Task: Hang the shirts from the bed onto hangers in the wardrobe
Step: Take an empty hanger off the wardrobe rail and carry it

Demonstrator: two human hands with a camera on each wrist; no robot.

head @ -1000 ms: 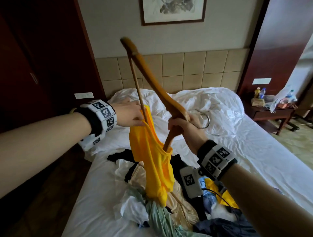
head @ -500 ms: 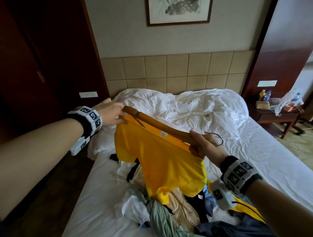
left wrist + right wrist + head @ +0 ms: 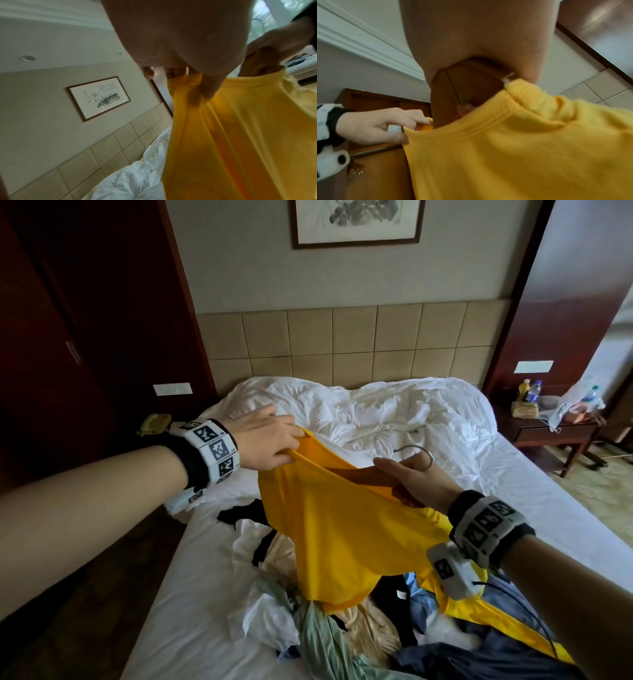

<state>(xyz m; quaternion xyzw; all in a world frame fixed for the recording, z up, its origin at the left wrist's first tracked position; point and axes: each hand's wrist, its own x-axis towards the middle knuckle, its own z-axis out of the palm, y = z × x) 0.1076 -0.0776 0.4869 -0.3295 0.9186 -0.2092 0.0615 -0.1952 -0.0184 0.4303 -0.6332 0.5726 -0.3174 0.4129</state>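
A yellow shirt [image 3: 335, 529] hangs on a wooden hanger [image 3: 363, 475] held above the bed. Most of the hanger is inside the shirt; its wood shows at the neck opening [image 3: 464, 92] and its metal hook [image 3: 423, 455] sticks out behind my right hand. My right hand [image 3: 411, 484] grips the hanger at its middle. My left hand [image 3: 270, 445] pinches the shirt's left shoulder between thumb and fingers [image 3: 205, 88], over the hanger's end. The shirt's hem [image 3: 342, 601] hangs down onto a pile of clothes.
A heap of mixed clothes [image 3: 342, 638] lies on the white bed [image 3: 191, 594], with a rumpled duvet [image 3: 376, 412] at the headboard. The dark wooden wardrobe [image 3: 61, 337] stands to the left. A nightstand [image 3: 555, 429] with bottles is at the right.
The hanger has swung down from steeply tilted to nearly level and has slid inside the shirt. The shirt has spread out over it, and my left hand has moved to the shoulder.
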